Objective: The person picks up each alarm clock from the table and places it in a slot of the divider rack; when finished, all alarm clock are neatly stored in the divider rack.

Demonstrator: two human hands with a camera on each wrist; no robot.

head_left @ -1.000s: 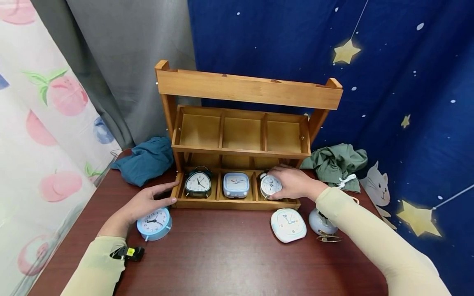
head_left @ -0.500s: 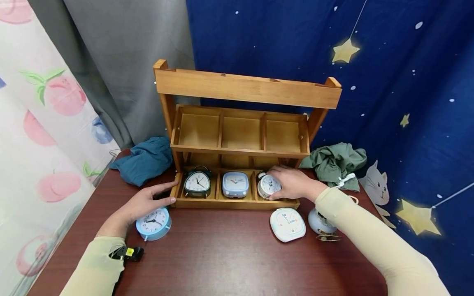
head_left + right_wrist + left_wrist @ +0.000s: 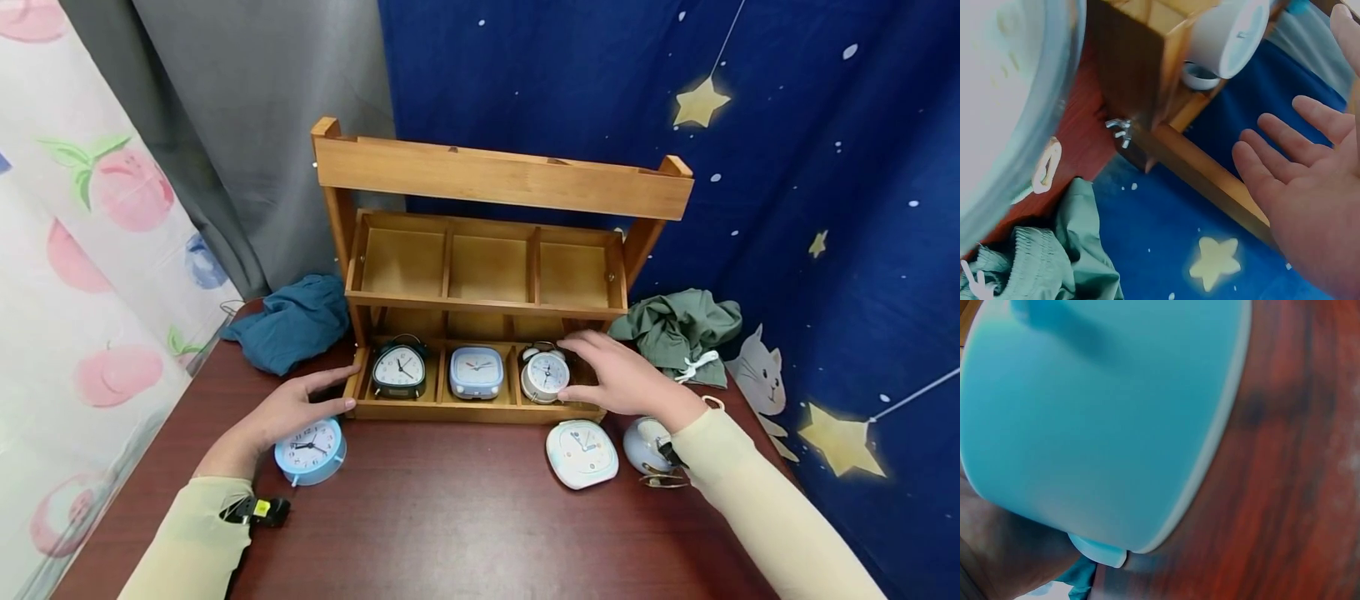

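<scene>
In the head view my left hand [image 3: 288, 414] rests its fingertips against the left end of the wooden shelf [image 3: 487, 304], above a light-blue round alarm clock [image 3: 310, 454] on the table. That clock's blue side [image 3: 1097, 425] fills most of the left wrist view. My right hand [image 3: 618, 375] hovers, fingers spread, just right of a white twin-bell alarm clock [image 3: 545, 375] in the bottom tier's right compartment. The right wrist view shows this hand [image 3: 1316, 181] holding nothing. A black triangular clock [image 3: 400, 369] sits in the left compartment and a blue square clock [image 3: 476, 372] in the middle one.
A white square clock [image 3: 582, 454] and a grey-blue round object [image 3: 647, 446] lie on the table [image 3: 450, 517] at the right. Teal cloth [image 3: 294, 325] bunches left of the shelf, green cloth [image 3: 678, 333] right of it. Curtains [image 3: 525, 75] hang behind.
My right hand has let go of the white twin-bell clock and drawn back to the right. The clock shifted slightly left beforehand and stays in its compartment. My left hand stays put.
</scene>
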